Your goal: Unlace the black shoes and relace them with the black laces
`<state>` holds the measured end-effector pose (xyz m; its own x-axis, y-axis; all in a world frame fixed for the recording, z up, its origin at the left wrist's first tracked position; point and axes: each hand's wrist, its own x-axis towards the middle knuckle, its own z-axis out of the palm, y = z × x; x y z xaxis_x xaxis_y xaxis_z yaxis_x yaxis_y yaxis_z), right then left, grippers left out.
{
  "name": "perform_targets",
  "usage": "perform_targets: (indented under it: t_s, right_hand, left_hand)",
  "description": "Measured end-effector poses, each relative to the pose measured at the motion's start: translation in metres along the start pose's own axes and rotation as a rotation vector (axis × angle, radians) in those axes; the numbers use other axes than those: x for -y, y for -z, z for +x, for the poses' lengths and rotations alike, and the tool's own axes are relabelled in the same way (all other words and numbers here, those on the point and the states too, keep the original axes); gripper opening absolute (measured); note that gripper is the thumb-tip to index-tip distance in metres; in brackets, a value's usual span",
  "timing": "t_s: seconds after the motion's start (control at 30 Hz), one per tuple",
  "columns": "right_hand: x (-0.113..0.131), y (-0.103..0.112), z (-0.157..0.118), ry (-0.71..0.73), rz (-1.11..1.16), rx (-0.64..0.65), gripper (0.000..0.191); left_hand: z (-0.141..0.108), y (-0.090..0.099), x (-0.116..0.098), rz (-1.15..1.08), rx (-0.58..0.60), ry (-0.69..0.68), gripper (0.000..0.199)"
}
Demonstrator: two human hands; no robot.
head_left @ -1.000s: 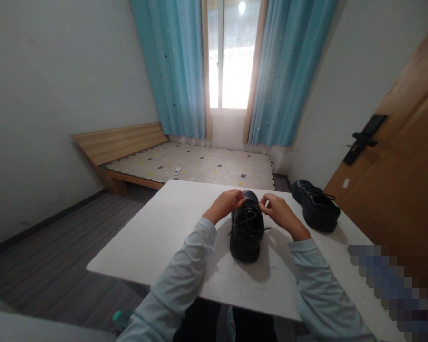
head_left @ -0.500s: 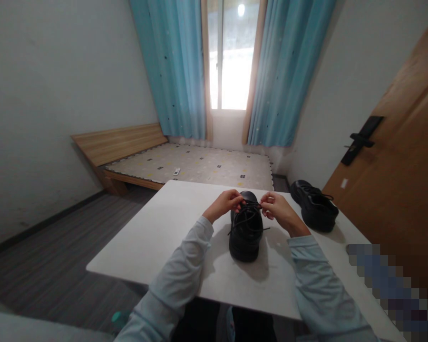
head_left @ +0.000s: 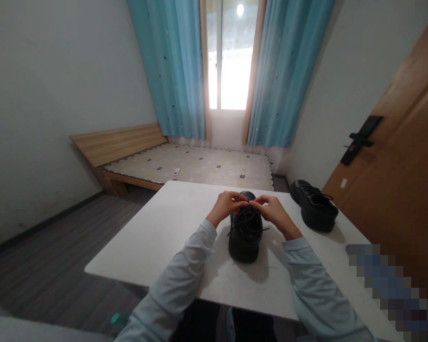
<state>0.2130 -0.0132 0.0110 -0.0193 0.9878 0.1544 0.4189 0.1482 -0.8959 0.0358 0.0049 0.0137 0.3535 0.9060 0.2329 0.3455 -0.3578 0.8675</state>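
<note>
A black lace-up shoe [head_left: 245, 237] stands on the white table in front of me, its toe pointing away and its heel toward me. Over the front of its lacing, my left hand [head_left: 229, 205] pinches the shoelace from the left. My right hand [head_left: 266, 207] pinches it from the right, and the fingertips of both hands almost meet. A loose lace end [head_left: 266, 229] sticks out past the shoe's right side. The fingers cover the lace where they grip it. A second black shoe [head_left: 314, 206] sits at the table's right edge, away from both hands.
The white table [head_left: 146, 237] spreads out to the left of the shoe. Beyond it stands a bed [head_left: 199, 164] with a small white remote [head_left: 176, 172] on it. At the right is a wooden door [head_left: 395, 156] with a black handle [head_left: 362, 140].
My hands have come together over the shoe's lacing; they were farther apart, one at each side. The shoe has stayed in place.
</note>
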Motion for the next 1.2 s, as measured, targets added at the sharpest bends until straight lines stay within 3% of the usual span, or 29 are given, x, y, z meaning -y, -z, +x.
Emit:
perform_targets:
  t_s: [0.17,0.3,0.57,0.77,1.2]
  right_hand:
    - [0.0,-0.003,-0.004,-0.045,0.177,0.006,0.041]
    - [-0.004,-0.004,-0.002,-0.012,0.173,-0.035,0.045]
    - [-0.009,0.001,0.006,0.075,-0.251,-0.204,0.036]
    - [-0.007,0.006,0.005,0.003,-0.363,-0.154,0.021]
    - [-0.005,0.012,0.0,-0.121,-0.412,-0.055,0.022]
  left_hand:
    - [0.0,-0.003,-0.002,0.15,-0.051,-0.002,0.019]
    - [0.003,-0.006,0.001,0.258,-0.093,-0.077,0.012]
    - [0.005,-0.006,0.002,0.401,-0.144,-0.139,0.008]
    - [0.005,-0.004,0.007,0.456,-0.14,-0.11,0.01]
    - [0.007,0.001,0.016,0.271,-0.03,0.041,0.01]
